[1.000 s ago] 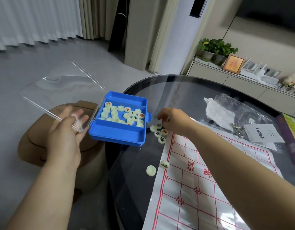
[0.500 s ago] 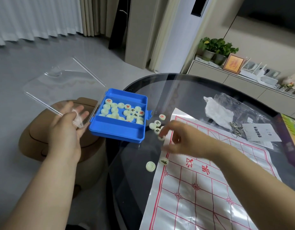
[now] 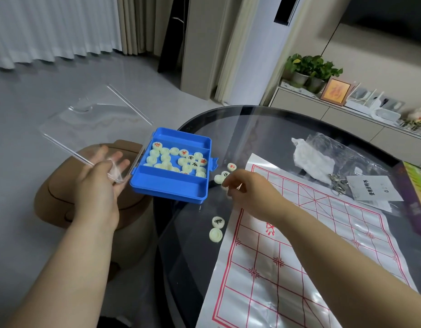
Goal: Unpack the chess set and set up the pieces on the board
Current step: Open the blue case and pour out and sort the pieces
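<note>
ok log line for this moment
left hand: holds clear lid | right hand: at loose pieces, grip unclear | blue case: holds pieces | board: unfolded

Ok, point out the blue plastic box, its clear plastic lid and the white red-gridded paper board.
blue plastic box (image 3: 169, 189), head view: front wall.
clear plastic lid (image 3: 96, 119), head view: flat panel.
white red-gridded paper board (image 3: 264, 304), head view: bare near squares.

Left grip (image 3: 98, 188) pinches a lid (image 3: 96, 119), fingers spread; right grip (image 3: 249, 192) curls fingers downward.
</note>
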### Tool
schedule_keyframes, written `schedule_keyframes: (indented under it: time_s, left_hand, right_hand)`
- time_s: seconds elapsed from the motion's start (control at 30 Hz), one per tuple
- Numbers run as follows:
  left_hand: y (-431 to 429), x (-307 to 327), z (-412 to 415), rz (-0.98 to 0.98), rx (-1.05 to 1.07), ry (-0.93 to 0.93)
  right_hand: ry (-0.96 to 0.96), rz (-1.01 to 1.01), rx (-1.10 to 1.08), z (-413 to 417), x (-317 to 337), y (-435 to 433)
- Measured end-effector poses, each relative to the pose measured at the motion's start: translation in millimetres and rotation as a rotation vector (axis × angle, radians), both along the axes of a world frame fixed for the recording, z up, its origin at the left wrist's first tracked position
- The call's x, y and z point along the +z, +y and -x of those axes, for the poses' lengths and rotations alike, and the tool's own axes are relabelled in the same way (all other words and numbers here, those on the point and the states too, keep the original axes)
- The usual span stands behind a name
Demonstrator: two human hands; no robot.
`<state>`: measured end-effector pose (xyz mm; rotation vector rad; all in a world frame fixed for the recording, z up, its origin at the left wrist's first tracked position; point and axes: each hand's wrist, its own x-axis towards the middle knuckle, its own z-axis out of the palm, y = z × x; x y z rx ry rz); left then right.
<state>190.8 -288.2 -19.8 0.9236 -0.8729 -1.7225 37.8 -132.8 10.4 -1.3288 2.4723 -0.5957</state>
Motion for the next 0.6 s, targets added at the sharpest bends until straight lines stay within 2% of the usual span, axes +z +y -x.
schedule_keyframes:
  time_s: [0.1,0.17,0.23,0.5,0.6]
  left_hand:
    - [-1,-1,-1,0.001,-0.002,0.006]
    - [-1,-1,0,-0.001,-0.005,0.011]
    - [-2,-1,-1,-0.001,-0.007,0.013]
    - [-1,-1,0,-0.009,-0.003,0.018]
    - [-1,-1,0,-0.016,-0.008,0.027]
  right_hand:
    - [-0.075,0.043,0.144,-11,8,11]
    - [-0.113,-0.026,0.303,-24,12,21]
    - [-0.054,-0.108,0.390,-33,7,25]
    - [0.141,-0.084,0.220,-16,-7,12]
    - [0.138,-0.002,0.127,-7,0,4]
